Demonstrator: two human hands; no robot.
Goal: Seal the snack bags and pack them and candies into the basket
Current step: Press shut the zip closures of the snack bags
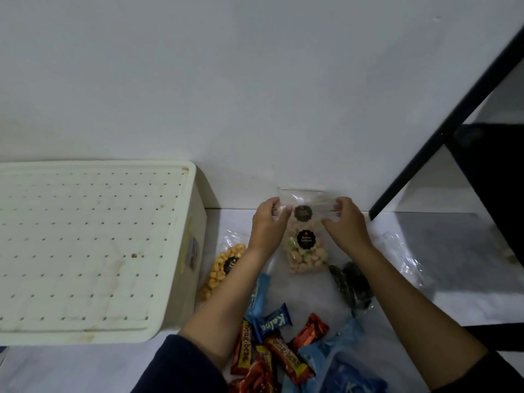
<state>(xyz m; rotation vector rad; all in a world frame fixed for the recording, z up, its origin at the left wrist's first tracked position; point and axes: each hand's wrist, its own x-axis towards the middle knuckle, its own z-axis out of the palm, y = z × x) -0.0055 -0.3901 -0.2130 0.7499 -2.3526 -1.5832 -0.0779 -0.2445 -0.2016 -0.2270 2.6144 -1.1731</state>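
The snack bag point(306, 251) is being held in the middle of the frame, above the candies point(272, 350), and the left hand point(266, 222) and right hand point(347, 222) are each pinching its clear top in a tight grip, probably sealing it and next needing to press all along the strip.

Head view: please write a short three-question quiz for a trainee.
1. True or false: the left hand and the right hand both pinch the top of the pink snack bag.
2. Where does the yellow snack bag lie, relative to the basket? A inside, B beside, C on top.
3. Fill in: the candy bars lie ___ to the person than the pink snack bag.
Key: 1 true; 2 B; 3 nearer.
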